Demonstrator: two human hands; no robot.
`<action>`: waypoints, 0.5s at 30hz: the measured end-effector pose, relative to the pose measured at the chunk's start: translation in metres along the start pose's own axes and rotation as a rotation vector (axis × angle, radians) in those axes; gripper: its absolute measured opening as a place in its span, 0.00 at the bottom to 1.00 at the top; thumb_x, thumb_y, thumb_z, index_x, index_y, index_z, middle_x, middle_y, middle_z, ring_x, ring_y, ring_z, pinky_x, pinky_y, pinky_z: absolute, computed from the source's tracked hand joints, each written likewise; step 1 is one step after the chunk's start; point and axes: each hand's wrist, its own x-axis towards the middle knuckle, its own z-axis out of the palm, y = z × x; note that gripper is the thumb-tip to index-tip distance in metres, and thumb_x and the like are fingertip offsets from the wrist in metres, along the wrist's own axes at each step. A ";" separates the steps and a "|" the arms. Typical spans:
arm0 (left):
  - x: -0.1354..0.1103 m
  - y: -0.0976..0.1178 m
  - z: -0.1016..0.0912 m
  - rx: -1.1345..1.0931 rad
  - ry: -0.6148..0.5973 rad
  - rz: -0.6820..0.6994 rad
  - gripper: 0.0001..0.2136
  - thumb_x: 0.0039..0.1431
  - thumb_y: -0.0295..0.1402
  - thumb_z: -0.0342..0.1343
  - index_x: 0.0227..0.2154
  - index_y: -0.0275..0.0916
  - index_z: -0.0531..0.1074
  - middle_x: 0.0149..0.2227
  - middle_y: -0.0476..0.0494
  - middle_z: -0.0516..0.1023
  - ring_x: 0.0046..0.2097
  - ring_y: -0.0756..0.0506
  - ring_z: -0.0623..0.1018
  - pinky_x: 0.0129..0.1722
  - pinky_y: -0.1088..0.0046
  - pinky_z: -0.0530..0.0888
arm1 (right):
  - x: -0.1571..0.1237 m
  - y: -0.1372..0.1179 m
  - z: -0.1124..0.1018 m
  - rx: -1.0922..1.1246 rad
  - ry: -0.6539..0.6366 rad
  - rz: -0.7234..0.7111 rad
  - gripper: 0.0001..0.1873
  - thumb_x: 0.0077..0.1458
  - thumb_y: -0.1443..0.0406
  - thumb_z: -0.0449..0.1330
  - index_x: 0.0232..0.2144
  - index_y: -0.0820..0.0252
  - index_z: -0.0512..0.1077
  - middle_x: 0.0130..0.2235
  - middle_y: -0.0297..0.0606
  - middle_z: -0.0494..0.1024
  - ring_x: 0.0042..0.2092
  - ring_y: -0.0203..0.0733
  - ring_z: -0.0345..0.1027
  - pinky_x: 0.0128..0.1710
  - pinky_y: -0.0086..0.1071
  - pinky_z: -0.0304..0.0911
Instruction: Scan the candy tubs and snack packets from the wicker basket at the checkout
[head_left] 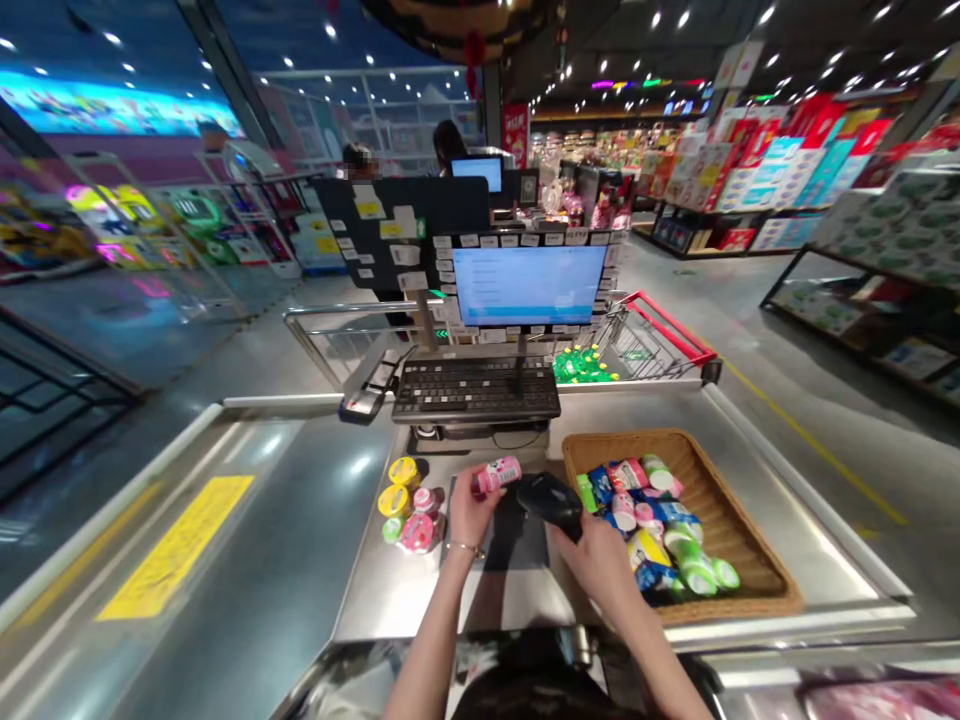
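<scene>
Between the fingers of my left hand [474,515] is a small pink bottle [501,473], tilted on its side over the counter. My right hand [600,555] is wrapped round a black barcode scanner [551,500], whose head faces the bottle from close by. Left of my left hand stands a cluster of small tubs and bottles: yellow-lidded tubs [394,501], a pink-lidded tub [418,533] and a green-capped bottle [392,529]. To the right of the scanner, a brown wicker basket [739,530] holds several more small bottles and colourful packets [646,553].
A black keyboard [476,390] lies beyond my hands, below a lit monitor [531,285]. A card terminal [367,395] sits to its left. Behind the counter [300,520] stands a shopping cart [667,325] with green bottles [581,365]. A person [448,145] is further back.
</scene>
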 end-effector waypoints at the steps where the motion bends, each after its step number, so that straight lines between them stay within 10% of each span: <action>1: -0.001 -0.002 -0.003 -0.020 0.005 -0.006 0.19 0.44 0.34 0.65 0.41 0.39 0.71 0.41 0.44 0.75 0.41 0.46 0.76 0.41 0.68 0.75 | 0.000 -0.002 0.001 -0.009 -0.002 -0.010 0.17 0.61 0.57 0.52 0.41 0.65 0.72 0.32 0.49 0.81 0.38 0.52 0.77 0.31 0.31 0.58; 15: -0.002 -0.005 -0.016 0.060 0.005 0.030 0.19 0.47 0.36 0.63 0.43 0.38 0.70 0.42 0.43 0.75 0.40 0.46 0.76 0.40 0.67 0.75 | 0.000 -0.006 0.000 0.068 0.018 -0.020 0.24 0.58 0.57 0.55 0.54 0.62 0.67 0.37 0.45 0.81 0.40 0.51 0.77 0.34 0.31 0.63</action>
